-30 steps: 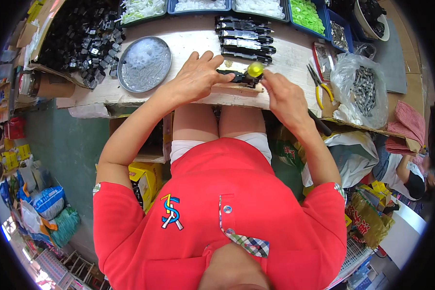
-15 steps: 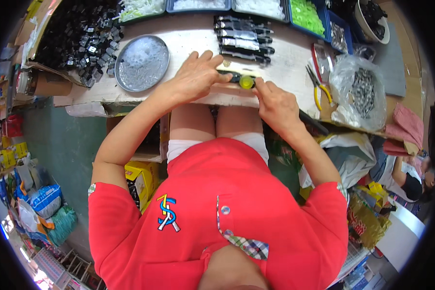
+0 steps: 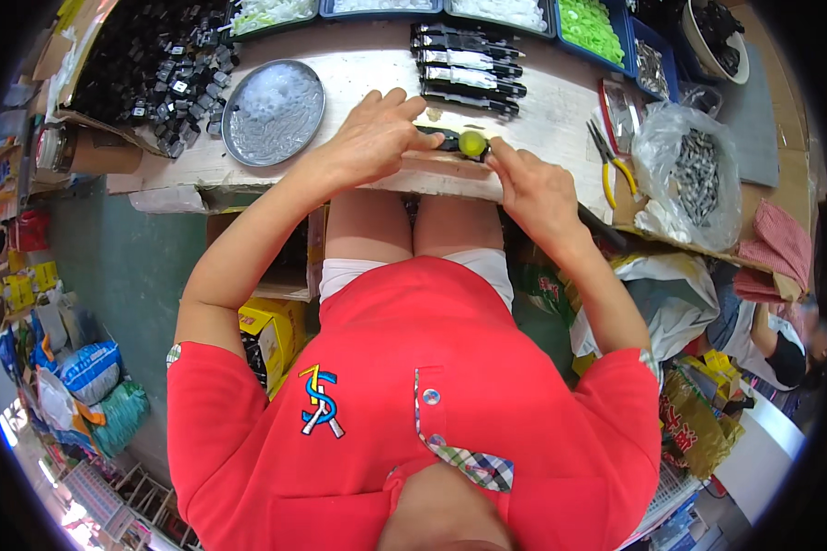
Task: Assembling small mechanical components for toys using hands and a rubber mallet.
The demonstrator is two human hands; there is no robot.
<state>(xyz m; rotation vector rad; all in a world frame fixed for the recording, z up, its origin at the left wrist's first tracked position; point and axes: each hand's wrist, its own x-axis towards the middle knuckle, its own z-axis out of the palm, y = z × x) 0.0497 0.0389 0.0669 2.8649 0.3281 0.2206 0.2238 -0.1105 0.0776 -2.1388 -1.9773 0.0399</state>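
Yellow-green and round, a small cap (image 3: 472, 143) sits on a short black part (image 3: 448, 140) near the front edge of the pale worktable (image 3: 358, 73), and both hands meet on it. The left hand (image 3: 369, 140) lies palm down with its fingers spread flat and angled toward the right, covering the left end of the black part and pressing it to the table; the forearm runs back down and left to a red sleeve. The right hand (image 3: 533, 188) comes in from the lower right, wrist bent, its fingertips (image 3: 494, 158) bunched narrowly and touching the cap's right side (whether they pinch it or only push against it cannot be told from this height). Most of the black part is hidden under the left hand, so its shape is hard to make out. Just beyond the hands lies a row of long black pieces (image 3: 469, 69) set side by side, and to the left a round metal dish (image 3: 273, 112) holds pale bits too small to identify. Yellow-handled pliers (image 3: 608, 165) rest to the right, beside a clear bag of small dark metal parts (image 3: 694, 174). Trays along the table's far edge are cut off by the frame.
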